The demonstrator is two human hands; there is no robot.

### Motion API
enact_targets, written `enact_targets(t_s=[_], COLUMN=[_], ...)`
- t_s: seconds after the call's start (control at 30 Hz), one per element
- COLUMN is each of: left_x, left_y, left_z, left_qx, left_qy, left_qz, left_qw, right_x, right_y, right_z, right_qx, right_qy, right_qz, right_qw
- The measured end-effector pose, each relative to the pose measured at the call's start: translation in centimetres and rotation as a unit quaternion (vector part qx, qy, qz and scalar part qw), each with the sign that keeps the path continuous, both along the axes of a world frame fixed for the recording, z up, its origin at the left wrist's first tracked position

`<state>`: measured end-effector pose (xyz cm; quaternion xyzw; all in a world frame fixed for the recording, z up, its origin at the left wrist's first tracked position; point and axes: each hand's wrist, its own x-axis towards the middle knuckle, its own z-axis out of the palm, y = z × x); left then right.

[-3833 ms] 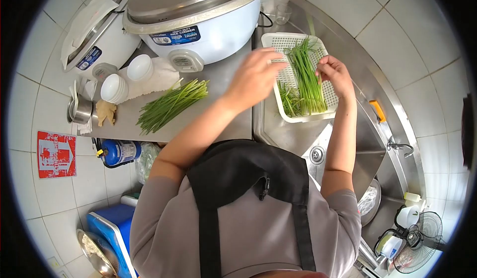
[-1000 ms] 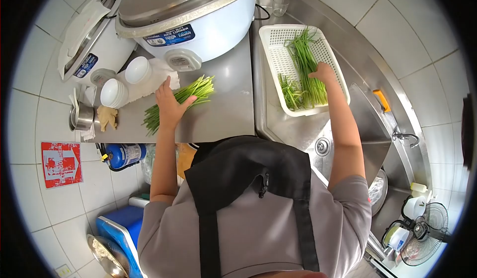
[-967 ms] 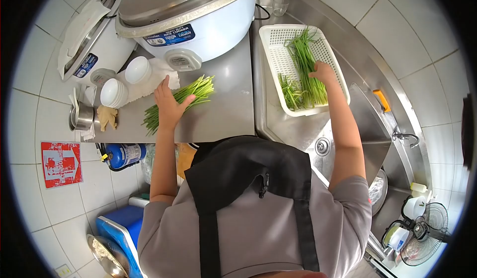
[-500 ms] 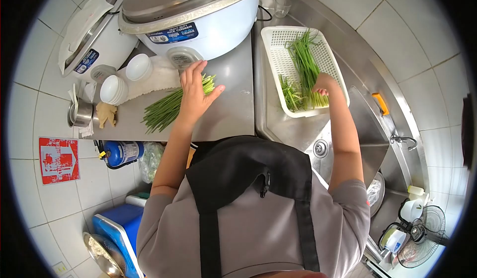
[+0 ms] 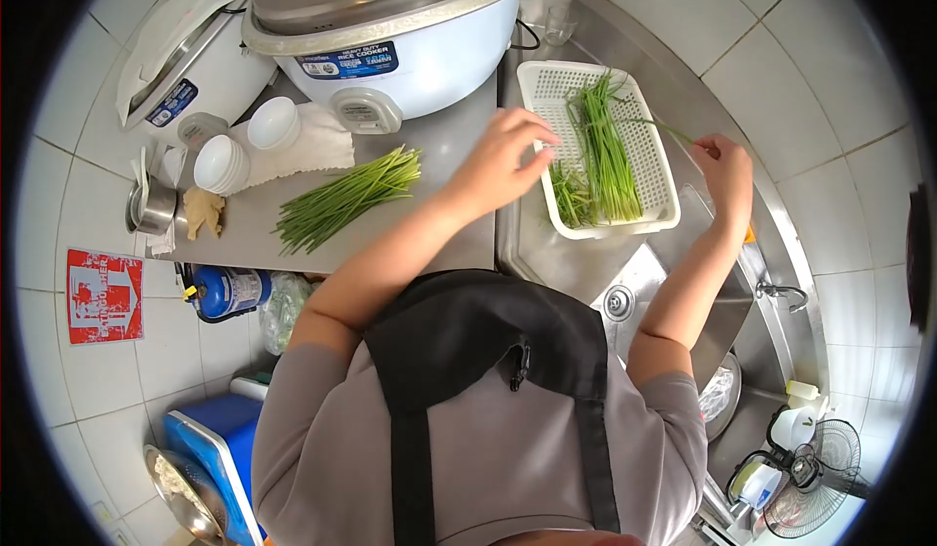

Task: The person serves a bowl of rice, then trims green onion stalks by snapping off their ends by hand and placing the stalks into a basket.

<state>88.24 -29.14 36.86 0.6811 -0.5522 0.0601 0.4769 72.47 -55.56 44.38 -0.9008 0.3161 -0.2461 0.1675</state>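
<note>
My right hand (image 5: 724,173) is closed just past the right edge of the white plastic basket (image 5: 667,218), its fingers pinching the end of a thin green chive stalk (image 5: 666,127). That stalk stretches back over the bunch of chives (image 5: 607,151) lying lengthwise in the basket. Shorter green pieces (image 5: 571,195) lie in the basket's lower left corner. With fingers apart and nothing in them, my left hand (image 5: 506,161) hovers by the basket's left rim, slightly blurred. A second bundle of chives (image 5: 346,200) rests on the steel counter to its left.
A large rice cooker (image 5: 410,68) stands behind the counter bundle. White bowls (image 5: 223,167) and a cloth (image 5: 322,146) are to the left, near a piece of ginger (image 5: 203,212). The sink basin (image 5: 634,283) and a tap (image 5: 784,294) lie front right.
My left hand has left the counter bundle and moved right to the basket's rim. My right hand has moved from inside the basket out to the right, drawing a stalk with it.
</note>
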Motion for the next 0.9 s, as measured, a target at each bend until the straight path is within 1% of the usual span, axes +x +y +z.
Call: enact_targets(t_s=[0.03,0.07,0.1,0.13,0.17,0.2,0.27,0.3,0.33,0.37,0.4,0.47,0.5,0.53,0.57,0.6,0.63,0.67,0.7,0.73,0.77,0.8,0.83,0.87,0.9], left_x=[-0.4,-0.8,-1.0,-1.2,-1.5,-1.8,-2.3,-2.0,-1.4,-1.0,-1.0,-1.1,-1.1,-1.1,-1.1,-1.1,-1.2,-1.4,-1.9,-2.1,-2.2,-2.2,-2.2,-1.9,-1.4], left_y=[-1.3,-2.5,-3.9,-5.3,-6.6,-7.7,-9.7,-10.9,-12.0,-12.8,-12.8,-12.5,-12.3,-12.0,-11.7,-11.2,-10.6,-9.9,-9.1,-8.4,-7.8,-7.2,-6.8,-6.1,-5.3], left_z=[0.0,0.1,0.2,0.4,0.5,1.0,2.1,1.9,1.7,1.2,1.2,1.3,1.3,1.2,1.0,1.0,1.2,1.2,1.7,1.9,2.0,2.1,1.2,1.0,0.9], left_qx=[0.033,0.065,0.062,0.073,0.082,0.078,-0.01,-0.013,-0.025,-0.036,-0.035,-0.05,-0.047,-0.051,-0.055,-0.05,-0.002,0.045,0.08,0.087,0.13,0.168,0.118,0.12,0.122], left_qy=[0.101,0.199,0.197,0.332,0.46,0.459,0.588,0.588,0.608,0.627,0.627,0.634,0.632,0.612,0.593,0.592,0.542,0.488,0.485,0.486,0.37,0.246,0.246,0.247,0.237], left_qz=[-0.071,-0.141,-0.14,-0.188,-0.232,-0.23,-0.219,-0.217,-0.234,-0.251,-0.25,-0.213,-0.215,-0.203,-0.191,-0.193,-0.187,-0.182,-0.157,-0.16,-0.13,-0.098,-0.11,-0.108,-0.095], left_qw=[0.992,0.968,0.968,0.921,0.853,0.855,0.779,0.779,0.758,0.736,0.737,0.741,0.743,0.762,0.781,0.781,0.82,0.852,0.856,0.854,0.91,0.95,0.956,0.956,0.959], right_x=[-0.6,-1.1,-1.6,-2.2,-2.7,-3.0,-3.2,-3.3,-3.3,-3.2,-3.0,-2.7,-2.7,-2.5,-2.3,-2.1,-2.0,-1.5,-0.7,0.4,1.3,1.6,1.9,2.2,2.4], right_y=[0.9,1.7,2.5,3.0,3.5,4.0,5.7,6.4,7.1,7.5,7.8,8.3,8.9,8.8,8.6,8.3,7.8,7.7,7.5,7.5,7.5,7.1,6.7,6.3,5.5], right_z=[0.6,1.0,1.2,1.0,0.3,-0.5,-2.0,-3.3,-4.2,-5.4,-6.6,-8.1,-7.5,-7.1,-6.8,-6.4,-5.3,-3.9,-2.7,-1.8,-1.1,-0.8,-0.5,-0.5,-0.9], right_qx=[-0.002,0.003,0.008,0.006,0.028,0.049,0.1,0.134,0.14,0.168,0.196,0.238,0.267,0.268,0.171,0.072,0.037,-0.083,-0.202,-0.263,-0.323,-0.321,-0.337,-0.351,-0.334], right_qy=[-0.001,-0.031,-0.062,-0.063,-0.091,-0.118,-0.165,-0.181,-0.161,-0.168,-0.176,-0.146,-0.118,-0.124,-0.161,-0.195,-0.192,-0.193,-0.19,-0.185,-0.178,-0.177,-0.127,-0.076,-0.064], right_qz=[0.001,-0.003,-0.005,-0.003,0.009,0.023,0.011,0.007,0.0,0.011,0.02,0.014,0.005,0.003,0.036,0.066,0.078,0.098,0.117,0.113,0.11,0.107,0.128,0.151,0.184], right_qw=[1.0,1.0,0.998,0.998,0.995,0.992,0.981,0.974,0.977,0.971,0.965,0.96,0.956,0.955,0.971,0.976,0.978,0.973,0.954,0.94,0.923,0.924,0.924,0.921,0.922])
